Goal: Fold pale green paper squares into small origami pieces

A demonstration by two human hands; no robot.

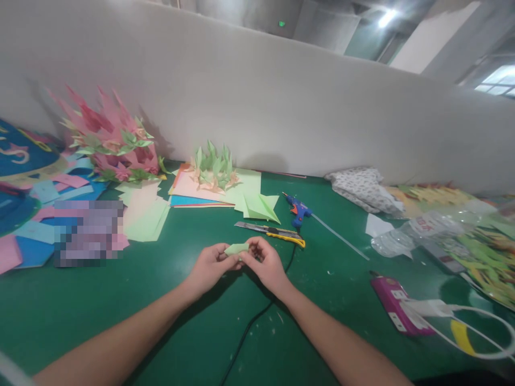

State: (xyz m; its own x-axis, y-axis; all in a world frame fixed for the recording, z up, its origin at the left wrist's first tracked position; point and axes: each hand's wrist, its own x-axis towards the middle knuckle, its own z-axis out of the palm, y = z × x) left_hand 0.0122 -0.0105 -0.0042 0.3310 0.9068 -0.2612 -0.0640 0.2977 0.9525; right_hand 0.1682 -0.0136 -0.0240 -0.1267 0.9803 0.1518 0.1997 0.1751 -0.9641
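Both of my hands meet over the middle of the green table [161,300]. A small folded piece of light green paper [236,249] is pinched between them. My left hand [209,265] grips its left end with curled fingers. My right hand [265,262] closes on its right end. Just beyond my hands lies a yellow utility knife [277,232] with its blade out. A folded green paper shape [260,207] rests behind the knife.
A blue glue gun [298,210] with a glue stick lies to the right, its black cord [249,327] running toward me. Stacks of coloured paper [201,188], green paper spikes [213,163], a pink paper plant [112,136], a purple power strip [396,305] and plastic bags [418,230] surround the work spot.
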